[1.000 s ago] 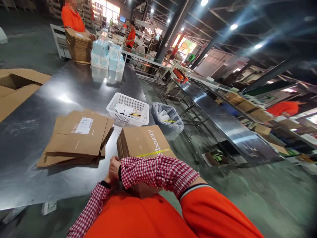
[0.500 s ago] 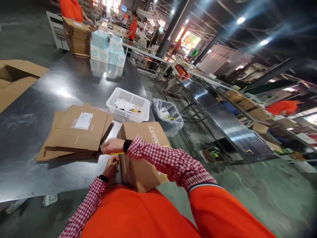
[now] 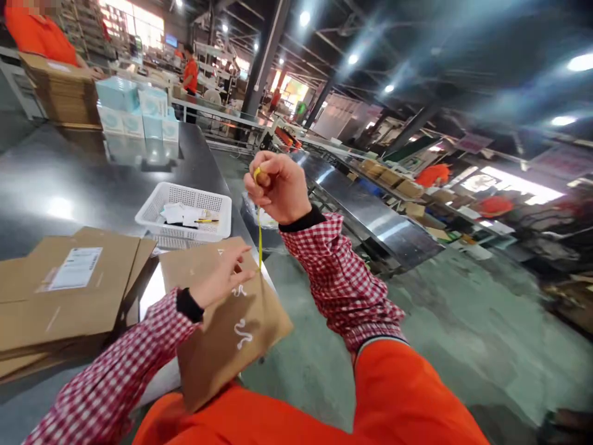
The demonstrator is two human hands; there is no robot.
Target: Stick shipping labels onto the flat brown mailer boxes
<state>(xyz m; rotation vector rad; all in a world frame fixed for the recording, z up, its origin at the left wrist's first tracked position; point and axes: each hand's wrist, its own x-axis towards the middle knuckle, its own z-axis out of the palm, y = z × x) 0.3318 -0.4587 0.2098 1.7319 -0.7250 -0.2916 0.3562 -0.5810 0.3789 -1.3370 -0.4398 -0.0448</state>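
Note:
Raised above the table edge, my right hand (image 3: 281, 185) is closed on one end of a thin yellow strap (image 3: 260, 244). The strap hangs taut from my fist down to a stack of flat brown cardboard boxes (image 3: 208, 346) with white printing. My left hand (image 3: 225, 276) rests over the top of this stack, its fingers stretched out and apart near the strap. The stack leans at the table's edge against my orange clothing. To its left, another pile of flattened cardboard boxes (image 3: 28, 309) bears a white shipping label (image 3: 76, 268).
A white plastic basket (image 3: 151, 216) holding papers and a yellow-black pen stands on the metal table (image 3: 28, 179). Further back are light-blue boxes (image 3: 118, 108) and a tall cardboard stack (image 3: 65, 93) near a person in orange (image 3: 37, 34). Behind my right hand is a lined bin (image 3: 266, 219).
My right hand has risen from beside the stack, pulling the yellow strap upward. My left hand has moved from the stack's side onto its top. The view has swung right.

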